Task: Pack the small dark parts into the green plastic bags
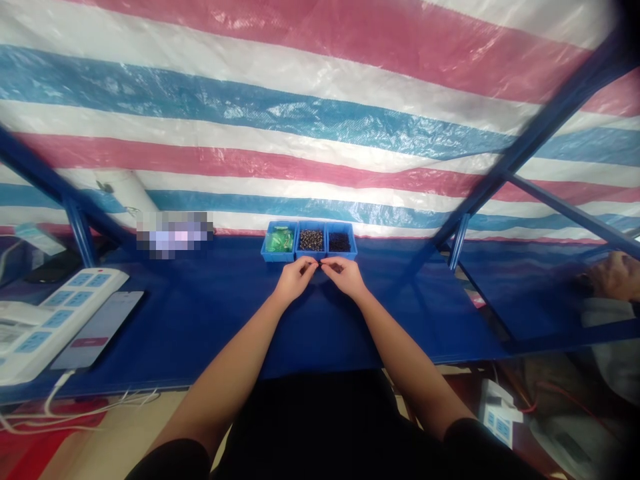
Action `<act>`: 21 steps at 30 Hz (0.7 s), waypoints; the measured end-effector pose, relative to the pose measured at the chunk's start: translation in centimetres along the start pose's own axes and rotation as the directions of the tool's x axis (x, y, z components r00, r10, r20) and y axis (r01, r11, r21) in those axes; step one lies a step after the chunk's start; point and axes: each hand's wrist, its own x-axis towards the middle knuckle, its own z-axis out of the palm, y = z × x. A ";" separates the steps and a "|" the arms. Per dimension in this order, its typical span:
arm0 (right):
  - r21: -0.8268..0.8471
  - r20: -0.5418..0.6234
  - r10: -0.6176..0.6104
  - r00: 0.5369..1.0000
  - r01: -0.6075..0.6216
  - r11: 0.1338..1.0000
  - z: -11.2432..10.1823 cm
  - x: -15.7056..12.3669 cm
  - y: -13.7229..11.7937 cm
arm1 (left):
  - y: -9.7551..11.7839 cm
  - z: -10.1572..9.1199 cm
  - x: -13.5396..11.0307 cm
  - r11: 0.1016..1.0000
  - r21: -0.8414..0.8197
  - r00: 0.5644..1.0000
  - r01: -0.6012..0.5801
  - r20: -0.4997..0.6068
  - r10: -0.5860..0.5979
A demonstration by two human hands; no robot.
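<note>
Both hands are on the blue-covered table (210,320), at centre. The left hand (295,277) and right hand (346,275) are brought together, fingers curled and fingertips (312,265) pinched tip to tip. Whether anything sits in the pinch cannot be told; it is too small to make out.

Just beyond the fingertips, on the far side, three small blue trays stand touching in a row. Count: three.
- The left tray (279,241) holds green pieces.
- The middle tray (311,241) holds speckled dark and light pieces.
- The right tray (340,241) holds dark pieces.

The pinch lies just near of the boundary between the middle and right trays, close to it but apart.

At the near left of the table lies one white power strip (70,310) with blue switches, and one phone (97,330) just beside it on the right. Markings on both are too small to read. A second power strip (500,419) lies on the floor, near right. Another person's hand (617,275) shows at the far right edge. A red, white and blue striped tarpaulin (320,100) hangs behind.
</note>
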 end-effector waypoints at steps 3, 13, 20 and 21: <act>-0.002 0.005 -0.021 1.000 0.021 1.000 0.0 0.0 0.0 | 0.0 0.0 0.0 1.000 0.020 1.000 0.004 0.000 -0.004; -0.025 -0.014 -0.059 0.998 0.058 0.998 -0.2 0.1 0.4 | 0.3 -0.1 0.0 0.998 0.040 0.999 -0.043 -0.022 0.044; 0.003 -0.009 -0.040 0.999 0.040 0.999 0.0 0.2 0.4 | 0.3 -0.1 0.0 1.000 0.022 1.000 -0.019 -0.009 0.019; 0.004 -0.007 -0.040 0.999 0.040 0.999 0.0 0.2 0.4 | 0.3 -0.1 0.0 1.000 0.023 1.000 -0.019 -0.005 0.019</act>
